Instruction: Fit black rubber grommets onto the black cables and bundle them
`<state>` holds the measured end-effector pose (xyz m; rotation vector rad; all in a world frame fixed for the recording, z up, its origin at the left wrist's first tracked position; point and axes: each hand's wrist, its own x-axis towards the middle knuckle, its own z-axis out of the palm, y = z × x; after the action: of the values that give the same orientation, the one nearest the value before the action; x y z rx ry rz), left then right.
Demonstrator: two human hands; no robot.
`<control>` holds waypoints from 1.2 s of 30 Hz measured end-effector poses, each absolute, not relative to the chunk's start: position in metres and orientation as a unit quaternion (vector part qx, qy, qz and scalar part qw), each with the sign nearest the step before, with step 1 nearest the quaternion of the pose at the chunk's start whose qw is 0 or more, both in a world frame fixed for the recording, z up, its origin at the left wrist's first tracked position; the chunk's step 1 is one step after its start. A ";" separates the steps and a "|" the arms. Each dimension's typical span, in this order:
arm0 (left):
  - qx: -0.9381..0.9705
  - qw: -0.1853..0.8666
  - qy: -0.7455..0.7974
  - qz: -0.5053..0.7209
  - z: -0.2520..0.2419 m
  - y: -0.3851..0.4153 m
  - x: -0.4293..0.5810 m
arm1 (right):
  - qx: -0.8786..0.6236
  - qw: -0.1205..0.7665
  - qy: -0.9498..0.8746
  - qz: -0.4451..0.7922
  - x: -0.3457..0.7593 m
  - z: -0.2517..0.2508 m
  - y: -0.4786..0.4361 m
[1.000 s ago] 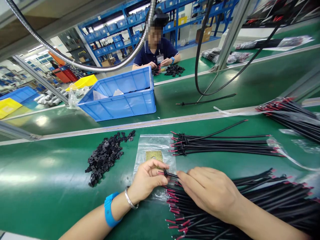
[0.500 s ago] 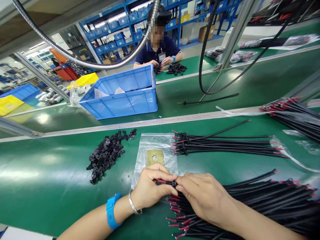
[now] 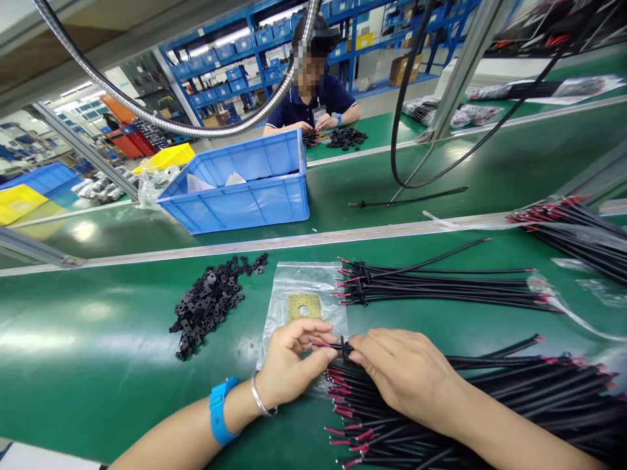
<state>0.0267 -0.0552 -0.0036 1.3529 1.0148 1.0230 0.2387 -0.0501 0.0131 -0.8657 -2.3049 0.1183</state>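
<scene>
In the middle of the bench, a black cable (image 3: 335,346) with red wire ends runs between my two hands. A small black clip (image 3: 345,348) sits around it, just past the fingertips of my right hand (image 3: 404,375), which pinches the cable. My left hand (image 3: 296,359), with a blue wrist strap and a silver bangle, holds the wire end between thumb and curled fingers, its grip looser. Below my hands lies a pile of similar black cables (image 3: 514,398). Beyond them, several cables carrying clips (image 3: 441,285) lie in a row.
Loose black clips (image 3: 208,303) are heaped at left. A yellowish square pad (image 3: 304,307) rests on a clear plastic bag (image 3: 284,277). Behind the rail stands a blue bin (image 3: 245,205). Another person (image 3: 313,104) works across the bench. A black hanging cable (image 3: 393,137) loops down at right.
The clip now shows more fully between my hands. My left fingers have loosened and drawn slightly left from it; my right hand has moved up a little.
</scene>
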 end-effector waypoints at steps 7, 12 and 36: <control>0.594 0.525 0.430 0.432 0.001 -0.055 0.030 | -0.333 0.318 -0.887 0.038 0.237 0.011 -0.050; 0.565 0.545 0.440 0.436 -0.001 -0.053 0.028 | -0.334 0.327 -0.883 0.034 0.239 0.015 -0.048; 0.530 0.582 0.443 0.428 -0.005 -0.051 0.029 | -0.342 0.327 -0.880 0.048 0.239 0.007 -0.047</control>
<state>0.0288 -0.0514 -0.0051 1.2388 1.0350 0.9998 0.2392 -0.0475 0.0067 -0.8954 -2.3052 0.1254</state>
